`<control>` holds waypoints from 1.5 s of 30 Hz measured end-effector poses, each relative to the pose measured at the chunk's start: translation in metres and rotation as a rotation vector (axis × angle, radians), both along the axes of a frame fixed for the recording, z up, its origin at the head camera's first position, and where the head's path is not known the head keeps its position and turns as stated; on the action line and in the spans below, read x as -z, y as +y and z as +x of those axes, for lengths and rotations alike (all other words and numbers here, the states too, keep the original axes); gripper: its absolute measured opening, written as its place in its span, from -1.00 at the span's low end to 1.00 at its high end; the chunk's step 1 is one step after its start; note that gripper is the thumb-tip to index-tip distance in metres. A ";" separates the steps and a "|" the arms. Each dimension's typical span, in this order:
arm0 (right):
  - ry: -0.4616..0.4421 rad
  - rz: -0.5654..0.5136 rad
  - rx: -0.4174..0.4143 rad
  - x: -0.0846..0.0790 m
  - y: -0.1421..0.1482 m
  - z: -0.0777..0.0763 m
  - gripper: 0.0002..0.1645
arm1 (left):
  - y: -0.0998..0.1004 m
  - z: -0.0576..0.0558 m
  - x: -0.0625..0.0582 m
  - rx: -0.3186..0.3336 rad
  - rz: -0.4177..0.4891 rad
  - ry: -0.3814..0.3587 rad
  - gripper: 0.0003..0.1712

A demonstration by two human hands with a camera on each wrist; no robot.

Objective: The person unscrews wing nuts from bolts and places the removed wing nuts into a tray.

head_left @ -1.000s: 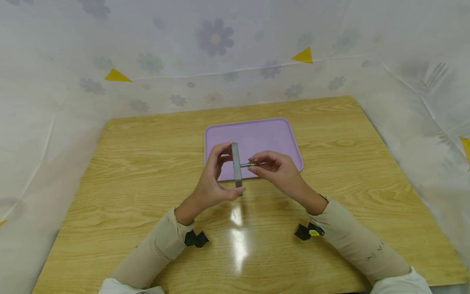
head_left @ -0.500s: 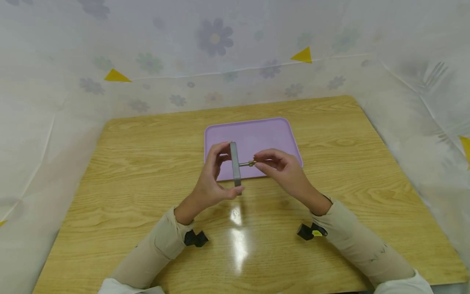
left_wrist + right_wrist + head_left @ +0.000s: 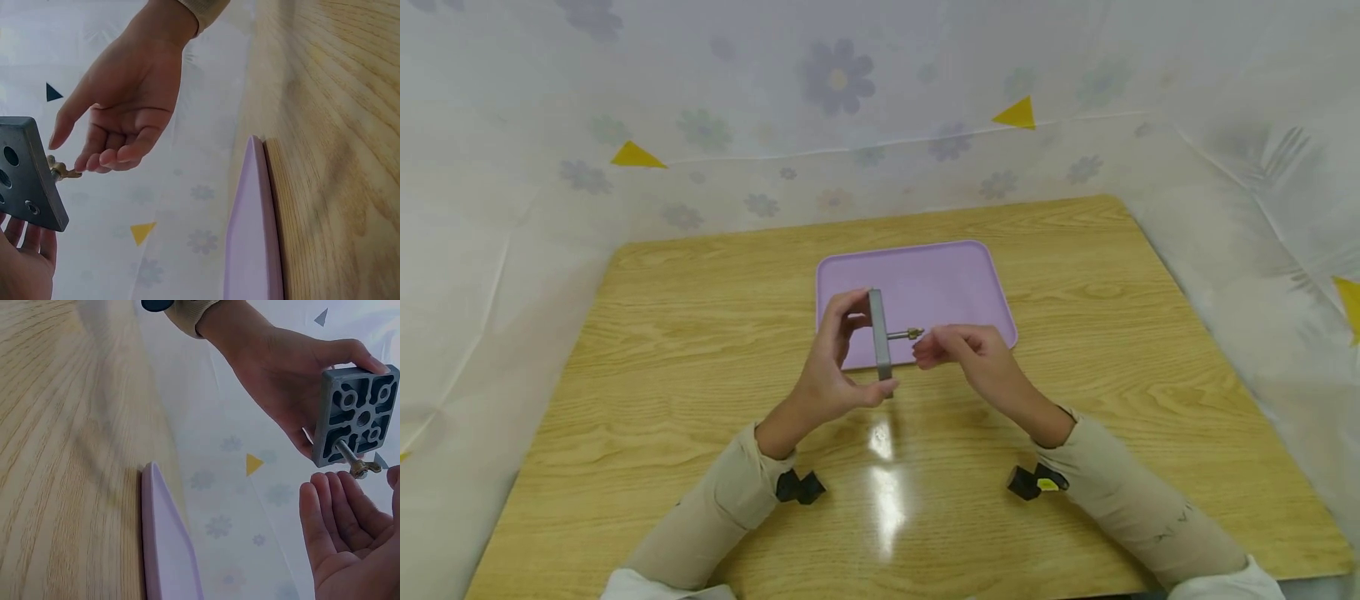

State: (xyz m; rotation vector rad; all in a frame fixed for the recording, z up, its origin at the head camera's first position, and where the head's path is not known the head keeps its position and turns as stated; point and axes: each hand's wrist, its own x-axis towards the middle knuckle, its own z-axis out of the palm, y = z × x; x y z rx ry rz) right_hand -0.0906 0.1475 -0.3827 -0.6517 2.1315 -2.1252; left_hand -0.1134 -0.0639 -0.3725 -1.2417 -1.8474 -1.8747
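Observation:
My left hand grips a grey square plate by its opposite edges, holding it on edge above the table. Round holes and raised ribs show on the plate's face in the right wrist view. From one corner hole a threaded bolt sticks out toward the right, with a brass wing nut near its free end. Close by the wing nut is my right hand. Its fingers are loosely bent, with fingertips right at a wing in the left wrist view, and the thumb stands apart from them.
A shallow lilac tray lies on the wood-grain table beyond and below the hands. Flower-patterned white sheeting with yellow triangles surrounds the table at the back and sides. Small black cameras sit at both wrists.
My right hand has come off the wing nut, drawn slightly right and turned, its fingers now lower beside it. The wing nut shows uncovered. My left hand and the plate have barely moved.

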 end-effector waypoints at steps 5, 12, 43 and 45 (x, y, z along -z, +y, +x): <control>-0.014 0.021 0.032 -0.001 -0.004 -0.004 -0.65 | 0.000 0.000 0.001 0.006 -0.007 -0.009 0.06; 0.014 0.002 0.062 -0.006 -0.007 -0.006 -0.76 | -0.001 0.000 0.000 0.009 -0.015 -0.018 0.05; 0.026 0.066 0.057 -0.002 -0.003 -0.002 -0.68 | 0.000 0.002 0.000 0.005 -0.009 -0.018 0.05; 0.000 0.057 0.058 -0.005 -0.004 -0.003 -0.74 | 0.000 0.001 0.000 0.011 -0.012 -0.018 0.04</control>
